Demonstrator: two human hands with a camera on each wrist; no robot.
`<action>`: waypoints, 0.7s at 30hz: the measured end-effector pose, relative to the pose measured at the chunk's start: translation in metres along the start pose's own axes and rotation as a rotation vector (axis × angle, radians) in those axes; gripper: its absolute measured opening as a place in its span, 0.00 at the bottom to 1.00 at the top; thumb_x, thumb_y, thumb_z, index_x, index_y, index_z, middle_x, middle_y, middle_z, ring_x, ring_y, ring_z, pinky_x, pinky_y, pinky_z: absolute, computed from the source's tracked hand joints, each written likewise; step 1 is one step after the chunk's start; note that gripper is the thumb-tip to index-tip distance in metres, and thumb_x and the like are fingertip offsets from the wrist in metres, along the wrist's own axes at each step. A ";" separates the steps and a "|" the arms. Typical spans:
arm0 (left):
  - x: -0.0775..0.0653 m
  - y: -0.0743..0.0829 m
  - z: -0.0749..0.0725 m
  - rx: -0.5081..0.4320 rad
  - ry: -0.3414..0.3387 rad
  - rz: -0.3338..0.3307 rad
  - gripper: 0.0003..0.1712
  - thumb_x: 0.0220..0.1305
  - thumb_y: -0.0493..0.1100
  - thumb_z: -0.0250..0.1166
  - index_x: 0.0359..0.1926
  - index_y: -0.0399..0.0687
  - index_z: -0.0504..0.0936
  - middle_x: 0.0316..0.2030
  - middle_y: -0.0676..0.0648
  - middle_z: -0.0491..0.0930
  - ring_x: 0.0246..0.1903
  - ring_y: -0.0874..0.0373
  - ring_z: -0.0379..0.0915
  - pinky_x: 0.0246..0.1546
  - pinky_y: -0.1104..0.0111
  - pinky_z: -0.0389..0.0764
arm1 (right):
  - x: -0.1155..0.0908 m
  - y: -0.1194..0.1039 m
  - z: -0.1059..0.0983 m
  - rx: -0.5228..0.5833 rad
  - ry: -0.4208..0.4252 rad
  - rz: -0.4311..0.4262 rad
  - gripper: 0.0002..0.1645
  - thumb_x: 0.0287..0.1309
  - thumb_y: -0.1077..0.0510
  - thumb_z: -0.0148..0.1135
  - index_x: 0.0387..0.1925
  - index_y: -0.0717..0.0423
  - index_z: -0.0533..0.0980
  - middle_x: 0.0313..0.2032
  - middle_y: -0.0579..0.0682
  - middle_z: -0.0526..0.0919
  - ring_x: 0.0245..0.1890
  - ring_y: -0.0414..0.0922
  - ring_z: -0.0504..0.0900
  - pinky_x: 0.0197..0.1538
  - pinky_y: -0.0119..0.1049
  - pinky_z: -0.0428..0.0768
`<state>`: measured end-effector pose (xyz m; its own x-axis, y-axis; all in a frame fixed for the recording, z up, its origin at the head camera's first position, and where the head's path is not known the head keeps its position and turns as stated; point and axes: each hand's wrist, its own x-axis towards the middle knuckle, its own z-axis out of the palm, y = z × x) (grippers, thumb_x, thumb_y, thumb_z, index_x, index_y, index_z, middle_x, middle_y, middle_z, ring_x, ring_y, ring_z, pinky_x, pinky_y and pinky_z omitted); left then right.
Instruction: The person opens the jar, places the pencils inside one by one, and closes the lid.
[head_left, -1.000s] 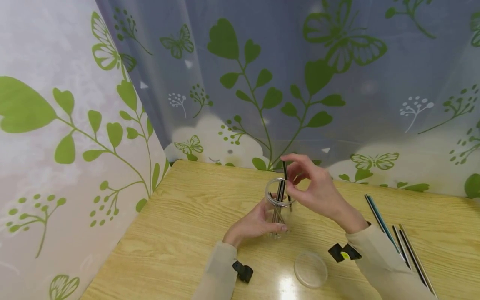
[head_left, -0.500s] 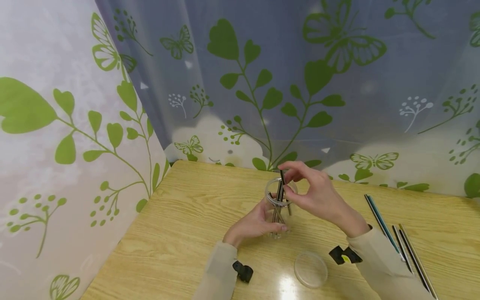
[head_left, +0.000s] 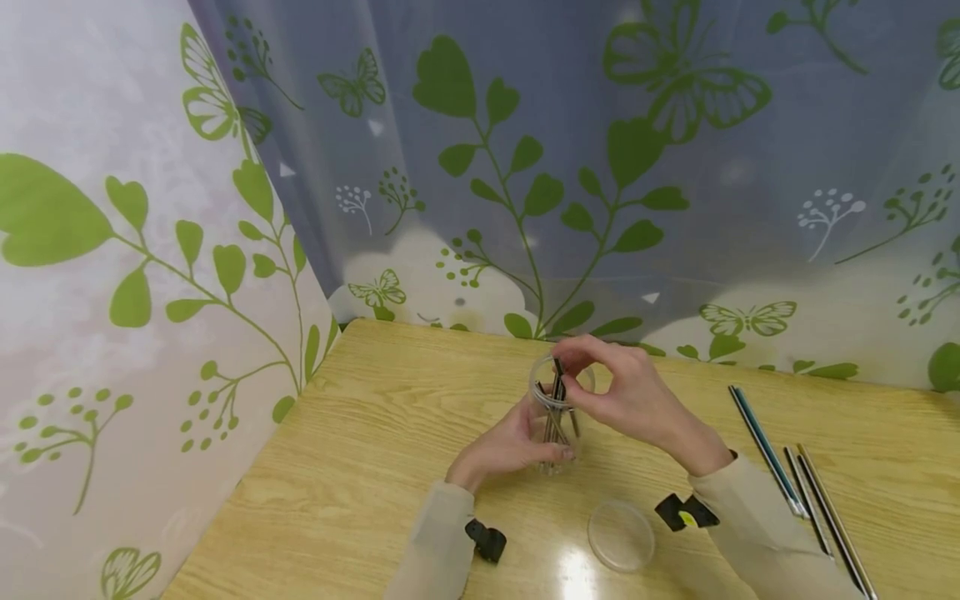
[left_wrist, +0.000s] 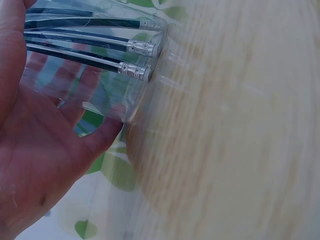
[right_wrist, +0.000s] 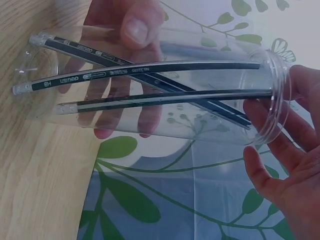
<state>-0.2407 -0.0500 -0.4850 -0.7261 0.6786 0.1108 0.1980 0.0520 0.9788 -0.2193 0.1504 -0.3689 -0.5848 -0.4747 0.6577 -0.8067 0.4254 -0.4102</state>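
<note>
My left hand (head_left: 506, 443) grips the side of a clear plastic jar (right_wrist: 185, 42), tilted in the head view. Inside, several dark striped pencils (right_wrist: 95, 76) with white eraser ends lie crossed, erasers at the jar's base. At the mouth, my right hand (head_left: 626, 393) pinches the upper end of a dark pencil (head_left: 557, 367), most of which is inside the jar. The right wrist view has this hand's fingers (right_wrist: 257, 165) around the threaded rim. In the left wrist view, the left palm (left_wrist: 45, 160) lies beside the jar wall, with metal ferrules showing through it.
A round clear lid (head_left: 621, 536) lies flat on the wooden table (head_left: 360, 425), in front of the jar. More pencils (head_left: 765, 450), one teal, lie at the right beside the right sleeve (head_left: 772, 529). A patterned curtain (head_left: 465, 183) hangs behind the table.
My right hand has moved down and slightly left, lowering the pencil into the jar until only its top end shows at the rim. The left hand and jar stay nearly still.
</note>
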 end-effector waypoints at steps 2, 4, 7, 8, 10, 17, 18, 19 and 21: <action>0.000 0.000 0.000 -0.001 0.004 0.001 0.58 0.61 0.38 0.71 0.78 0.81 0.47 0.79 0.67 0.52 0.79 0.61 0.49 0.78 0.46 0.53 | -0.001 0.001 0.001 0.012 -0.009 0.005 0.20 0.54 0.70 0.70 0.49 0.54 0.81 0.38 0.46 0.89 0.36 0.40 0.87 0.40 0.36 0.85; 0.000 0.000 0.001 0.002 0.005 0.004 0.58 0.61 0.38 0.71 0.78 0.81 0.47 0.79 0.67 0.52 0.78 0.61 0.50 0.78 0.47 0.53 | -0.001 0.001 0.001 0.027 -0.021 0.017 0.19 0.56 0.70 0.69 0.49 0.52 0.82 0.38 0.46 0.90 0.37 0.40 0.87 0.41 0.33 0.84; 0.000 0.001 0.000 0.004 0.009 0.002 0.58 0.61 0.38 0.72 0.78 0.82 0.47 0.79 0.68 0.52 0.78 0.61 0.50 0.78 0.47 0.53 | -0.002 0.002 0.001 0.045 -0.031 0.030 0.17 0.58 0.70 0.68 0.47 0.52 0.83 0.39 0.46 0.90 0.38 0.38 0.87 0.41 0.31 0.83; 0.000 0.001 0.000 0.004 0.008 -0.001 0.58 0.61 0.38 0.72 0.78 0.82 0.47 0.79 0.67 0.52 0.78 0.61 0.50 0.78 0.47 0.53 | -0.003 0.002 0.002 0.047 -0.035 0.033 0.17 0.58 0.70 0.68 0.47 0.52 0.83 0.38 0.45 0.90 0.38 0.38 0.87 0.41 0.31 0.83; 0.000 0.001 0.000 0.002 0.008 -0.009 0.58 0.62 0.38 0.72 0.79 0.81 0.46 0.78 0.69 0.52 0.79 0.61 0.50 0.78 0.47 0.53 | -0.003 0.002 0.002 0.052 -0.043 0.034 0.15 0.58 0.70 0.67 0.45 0.52 0.84 0.38 0.44 0.90 0.39 0.38 0.87 0.41 0.31 0.83; -0.002 0.002 0.000 -0.018 0.019 -0.047 0.55 0.62 0.39 0.72 0.78 0.80 0.50 0.77 0.68 0.58 0.78 0.60 0.53 0.77 0.47 0.56 | -0.003 0.001 0.001 0.068 -0.098 0.068 0.14 0.61 0.69 0.64 0.38 0.47 0.86 0.38 0.40 0.90 0.40 0.37 0.87 0.43 0.38 0.85; -0.002 0.002 0.000 -0.019 0.018 -0.048 0.55 0.62 0.39 0.72 0.78 0.80 0.50 0.77 0.67 0.59 0.78 0.60 0.53 0.77 0.47 0.57 | -0.003 0.001 0.001 0.074 -0.101 0.074 0.15 0.61 0.69 0.63 0.38 0.46 0.87 0.38 0.40 0.90 0.40 0.37 0.87 0.43 0.40 0.86; -0.002 0.002 0.000 -0.019 0.018 -0.049 0.55 0.62 0.39 0.72 0.78 0.80 0.50 0.77 0.67 0.59 0.78 0.60 0.53 0.77 0.47 0.57 | -0.004 0.001 0.001 0.077 -0.102 0.077 0.16 0.61 0.70 0.63 0.38 0.46 0.87 0.38 0.39 0.90 0.40 0.37 0.87 0.43 0.41 0.86; -0.002 0.001 0.000 -0.019 0.017 -0.044 0.55 0.62 0.38 0.72 0.78 0.79 0.50 0.77 0.67 0.59 0.78 0.59 0.54 0.76 0.48 0.58 | -0.004 0.001 0.002 0.079 -0.100 0.075 0.16 0.61 0.70 0.63 0.38 0.45 0.87 0.38 0.39 0.90 0.41 0.37 0.87 0.43 0.44 0.86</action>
<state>-0.2386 -0.0511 -0.4842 -0.7448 0.6637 0.0701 0.1533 0.0679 0.9858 -0.2182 0.1518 -0.3732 -0.6461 -0.5201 0.5587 -0.7623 0.4028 -0.5066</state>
